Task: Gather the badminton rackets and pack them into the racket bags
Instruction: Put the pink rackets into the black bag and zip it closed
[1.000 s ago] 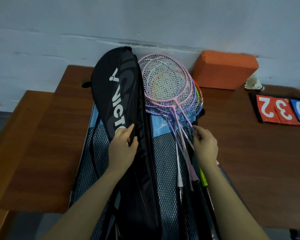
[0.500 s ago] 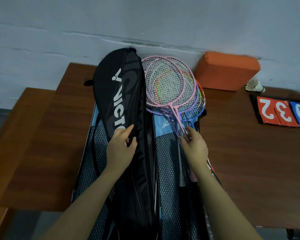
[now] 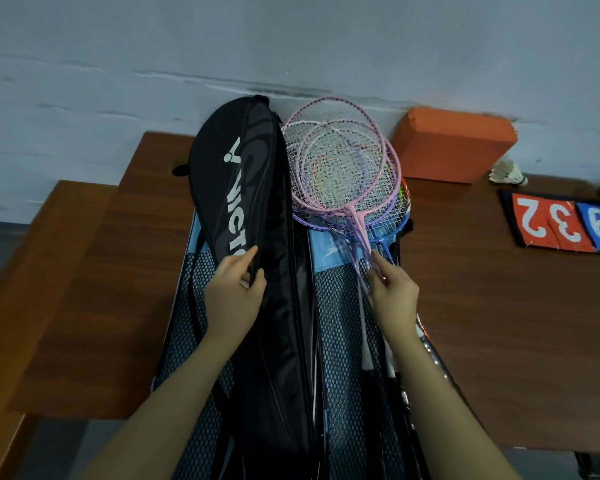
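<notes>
Left hand (image 3: 234,294) pinches the black racket bag (image 3: 243,188) flap; right hand (image 3: 392,292) grips the rackets (image 3: 343,168) shafts just beside it.

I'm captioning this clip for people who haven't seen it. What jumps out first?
A fan of pink and purple rackets lies mid-table by the wall, the right hand pinching their shafts. Beside them on the left, the left hand grips a black Victor racket bag. An orange block sits behind on the right.

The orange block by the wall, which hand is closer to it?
Right. The right hand pinches the racket shafts below and left of the orange block; the left hand grips the black racket bag, farther left.
</notes>
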Tool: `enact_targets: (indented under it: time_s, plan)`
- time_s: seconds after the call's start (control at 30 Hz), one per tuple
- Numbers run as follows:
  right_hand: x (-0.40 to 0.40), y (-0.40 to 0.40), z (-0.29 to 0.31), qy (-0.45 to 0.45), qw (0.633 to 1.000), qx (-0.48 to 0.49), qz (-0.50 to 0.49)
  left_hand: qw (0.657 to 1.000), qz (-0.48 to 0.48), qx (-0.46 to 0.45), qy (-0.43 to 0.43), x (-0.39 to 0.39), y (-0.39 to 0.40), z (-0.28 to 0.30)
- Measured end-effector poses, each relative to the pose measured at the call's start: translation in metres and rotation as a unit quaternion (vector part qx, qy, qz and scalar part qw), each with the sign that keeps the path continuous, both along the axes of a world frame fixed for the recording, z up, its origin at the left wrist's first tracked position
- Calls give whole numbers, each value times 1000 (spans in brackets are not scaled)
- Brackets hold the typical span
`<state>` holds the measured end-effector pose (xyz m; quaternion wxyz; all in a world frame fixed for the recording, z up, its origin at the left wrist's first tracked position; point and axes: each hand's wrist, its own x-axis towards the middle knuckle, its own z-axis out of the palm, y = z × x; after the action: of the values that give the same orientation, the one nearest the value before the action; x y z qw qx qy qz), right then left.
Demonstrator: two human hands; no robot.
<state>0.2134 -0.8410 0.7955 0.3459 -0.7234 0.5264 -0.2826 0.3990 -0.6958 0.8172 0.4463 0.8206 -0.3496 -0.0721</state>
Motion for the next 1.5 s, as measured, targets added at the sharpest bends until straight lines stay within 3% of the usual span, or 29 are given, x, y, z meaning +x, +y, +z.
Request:
enact_targets:
  time_s: [0.4, 0.67, 0.83, 1.0, 1.17, 1.37, 1.5]
  plan:
    - [-39, 27, 9, -81, 995, -38, -43, 999, -34, 1, -6, -12, -16, 2]
    - [-64, 57, -1, -52, 999, -12, -1, 999, -29, -21, 35, -30, -34, 4]
    - [-73, 68, 13, -59, 990, 124, 26, 998, -21, -53, 17, -34, -34, 4]
    - [-60, 76, 29, -150, 942, 297, 32, 995, -79, -47, -35, -35, -27, 2]
    - [-42, 77, 34, -179, 916, 347, 89, 990, -114, -49, -63, -38, -14, -4]
    - [-1, 74, 30, -186, 907, 358, 123, 989, -117, -90, -2, -19, 5, 9]
    - [38, 71, 26, -201, 881, 404, 142, 989, -118, -87, 7, 0, 19, 18]
